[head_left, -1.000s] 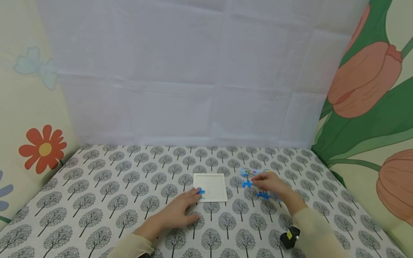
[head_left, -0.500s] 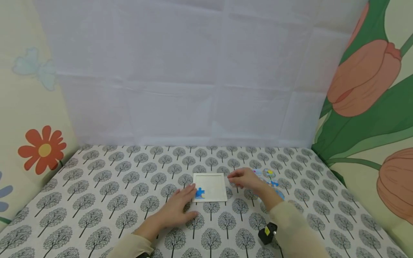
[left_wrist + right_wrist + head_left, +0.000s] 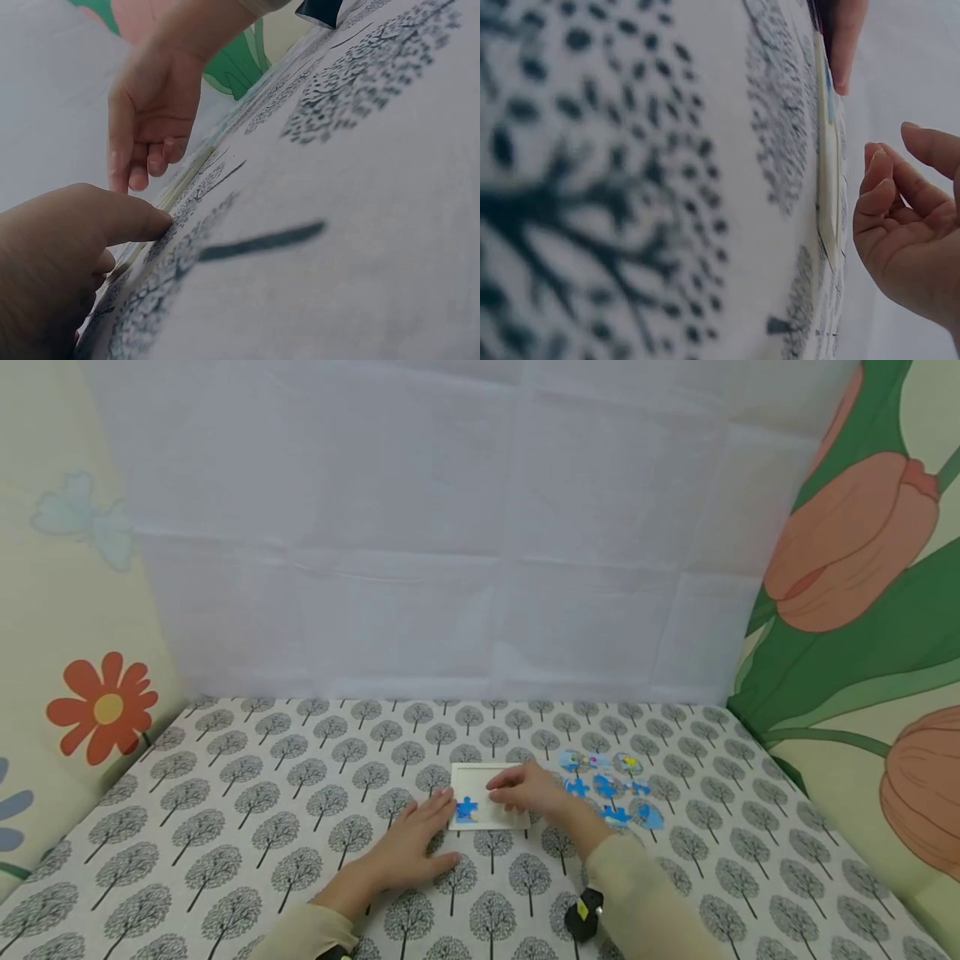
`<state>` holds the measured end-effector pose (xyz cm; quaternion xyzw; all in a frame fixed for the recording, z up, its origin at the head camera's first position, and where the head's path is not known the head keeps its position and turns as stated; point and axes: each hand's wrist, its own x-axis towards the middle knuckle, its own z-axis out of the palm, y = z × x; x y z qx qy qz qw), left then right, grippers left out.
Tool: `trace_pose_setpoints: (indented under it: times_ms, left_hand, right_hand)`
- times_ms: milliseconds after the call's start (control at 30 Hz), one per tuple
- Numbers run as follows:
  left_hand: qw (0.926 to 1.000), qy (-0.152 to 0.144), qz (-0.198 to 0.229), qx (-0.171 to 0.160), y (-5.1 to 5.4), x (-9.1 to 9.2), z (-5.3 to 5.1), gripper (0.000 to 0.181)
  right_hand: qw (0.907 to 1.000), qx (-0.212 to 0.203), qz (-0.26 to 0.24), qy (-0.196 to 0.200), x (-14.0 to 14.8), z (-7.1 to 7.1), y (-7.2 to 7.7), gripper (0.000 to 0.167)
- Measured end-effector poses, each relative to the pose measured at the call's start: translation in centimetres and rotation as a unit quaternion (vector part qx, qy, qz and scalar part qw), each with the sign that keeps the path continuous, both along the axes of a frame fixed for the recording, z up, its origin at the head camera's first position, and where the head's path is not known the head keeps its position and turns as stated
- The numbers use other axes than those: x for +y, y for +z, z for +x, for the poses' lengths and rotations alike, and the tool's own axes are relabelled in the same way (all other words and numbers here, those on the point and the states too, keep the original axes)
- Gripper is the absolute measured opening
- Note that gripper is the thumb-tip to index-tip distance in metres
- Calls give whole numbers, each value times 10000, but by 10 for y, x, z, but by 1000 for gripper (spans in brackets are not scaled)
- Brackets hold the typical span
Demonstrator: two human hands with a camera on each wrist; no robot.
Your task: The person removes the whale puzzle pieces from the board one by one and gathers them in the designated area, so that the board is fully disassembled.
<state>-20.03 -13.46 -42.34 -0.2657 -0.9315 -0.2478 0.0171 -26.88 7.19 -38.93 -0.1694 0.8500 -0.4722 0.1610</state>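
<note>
A white square puzzle tray [image 3: 489, 767] lies flat on the cloth, with a blue puzzle piece [image 3: 467, 812] in its near left corner. My left hand [image 3: 411, 850] rests at the tray's left edge, fingers extended and thumb spread on the cloth side. Over the tray's right part hovers my right hand [image 3: 528, 792], fingers loosely bent. The right wrist view shows this right hand [image 3: 911, 232] with a gap between thumb and fingers and no piece visible there. In that view the tray [image 3: 829, 187] appears edge-on.
To the right of the tray lie several loose puzzle pieces, among them a blue one [image 3: 577, 787] and one with a yellow patch [image 3: 628, 762]. A tree-patterned cloth [image 3: 285, 827] covers the table. A white sheet [image 3: 397, 610] hangs behind it.
My right hand has moved left from the loose pieces to above the tray. The blue piece it was beside still lies there. My left hand has shifted slightly, uncovering the piece in the tray.
</note>
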Motion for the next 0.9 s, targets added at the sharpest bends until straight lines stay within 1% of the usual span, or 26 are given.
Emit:
trace_pose_setpoints:
  times_ms: [67, 233, 333, 433, 633, 900]
  left_hand:
    - [10000, -20, -26, -24, 0, 0, 0, 71]
    - [10000, -40, -82, -14, 0, -1, -1, 70]
    - [9999, -58, -112, -2, 0, -1, 0, 70]
    - [9999, -55, -138, -14, 0, 0, 1, 70]
    - [9999, -41, -97, -18, 2, 0, 3, 69]
    - [9999, -61, -118, 55, 1, -1, 2, 69]
  right_hand:
    - [10000, -15, 83, -39, -4, 1, -1, 20]
    - [9999, -7, -129, 16, -11, 5, -5, 20]
    - [9996, -182, -229, 44, -14, 6, -8, 19]
    - [9994, -260, -239, 12, -16, 6, -11, 19]
    - [9999, -73, -131, -29, -16, 8, -15, 20]
    - [9998, 143, -22, 102, -17, 7, -17, 19]
